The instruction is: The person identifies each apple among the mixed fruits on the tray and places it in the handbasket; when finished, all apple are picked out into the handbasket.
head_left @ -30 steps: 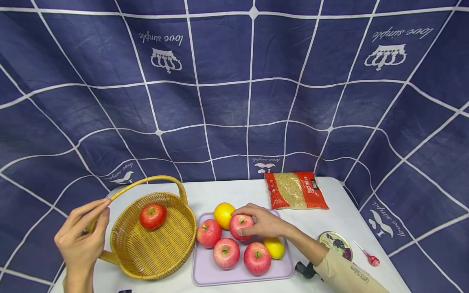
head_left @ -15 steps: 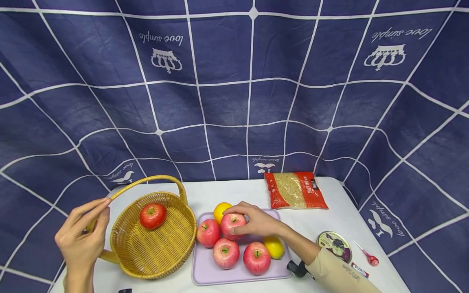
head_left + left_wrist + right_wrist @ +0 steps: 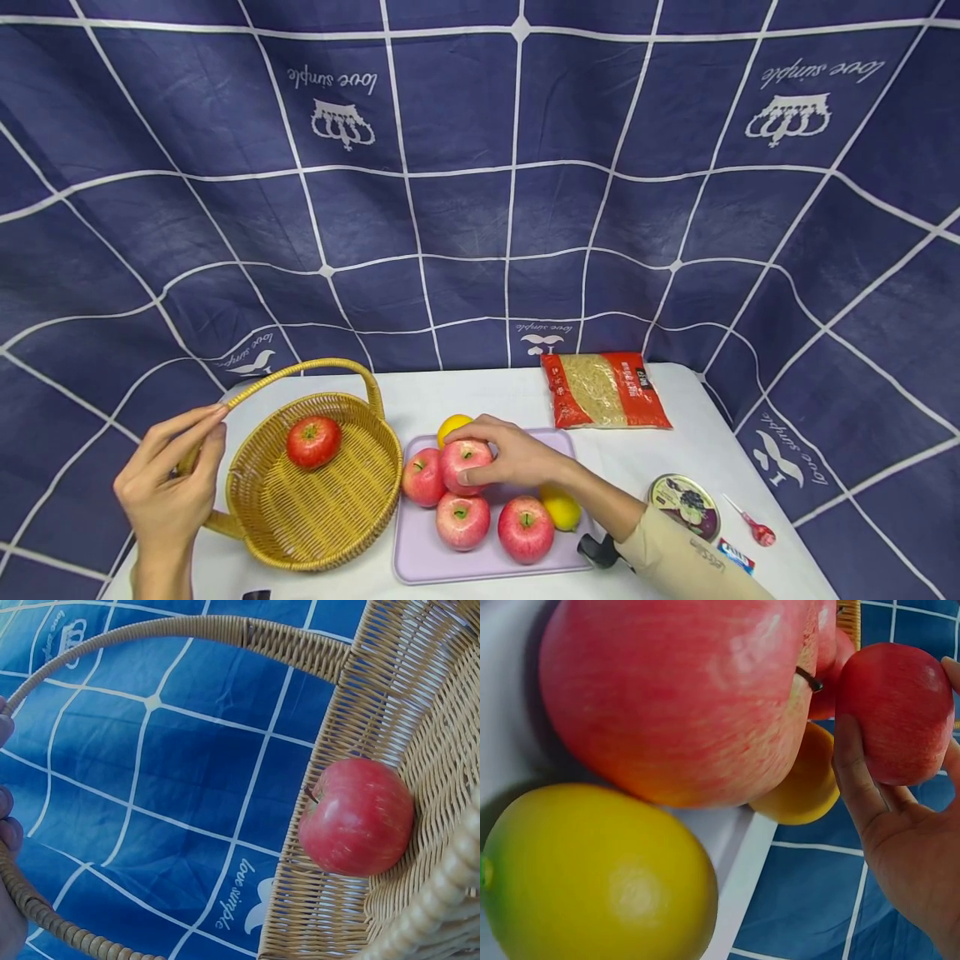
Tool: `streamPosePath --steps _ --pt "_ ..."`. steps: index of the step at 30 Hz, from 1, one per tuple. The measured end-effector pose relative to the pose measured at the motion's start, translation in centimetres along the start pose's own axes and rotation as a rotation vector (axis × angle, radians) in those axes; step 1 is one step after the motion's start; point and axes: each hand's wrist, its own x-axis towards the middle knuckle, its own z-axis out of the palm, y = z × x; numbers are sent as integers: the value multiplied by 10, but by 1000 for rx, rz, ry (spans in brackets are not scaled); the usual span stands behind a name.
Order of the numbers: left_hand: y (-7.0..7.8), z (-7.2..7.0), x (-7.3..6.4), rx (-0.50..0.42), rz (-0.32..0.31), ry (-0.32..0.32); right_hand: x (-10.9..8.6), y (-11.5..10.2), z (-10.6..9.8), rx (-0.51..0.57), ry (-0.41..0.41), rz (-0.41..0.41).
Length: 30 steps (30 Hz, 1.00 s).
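Observation:
My left hand (image 3: 168, 475) grips the arched handle (image 3: 292, 372) of a round wicker basket (image 3: 330, 517) on the table's left side. Inside the basket, by its far wall, sits one red apple (image 3: 313, 442); the left wrist view shows that apple (image 3: 358, 817) too. With fingers and thumb, my right hand (image 3: 517, 454) holds a pink-red apple (image 3: 465, 463) over the lilac tray (image 3: 495, 570). Around that apple on the tray are more apples (image 3: 462, 520), an orange (image 3: 453, 428) partly hidden behind the hand, and a lemon (image 3: 560, 507) partly covered by the right forearm.
A red bag of grain (image 3: 607, 390) lies at the back right. Right of my sleeve are a round tin (image 3: 684, 506), a lollipop (image 3: 757, 528) and a small blue-and-red packet (image 3: 737, 556). A black object (image 3: 597, 550) pokes out beside the forearm. Blue checked cloth surrounds the table.
My right hand has moved left with its apple, toward the apple at the tray's left side, covering more of the orange. The left hand and basket have stayed put.

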Motion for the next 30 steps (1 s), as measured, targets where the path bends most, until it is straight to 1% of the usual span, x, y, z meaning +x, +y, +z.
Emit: streamPosePath --steps 9,15,30 --pt "1 -2 -1 -9 -14 -12 10 -8 6 27 -3 -53" --pt "1 -2 -1 -25 -20 -12 17 -13 8 22 -3 -89" --pt "0 -1 0 -39 -27 -14 33 -28 17 42 -9 -114"
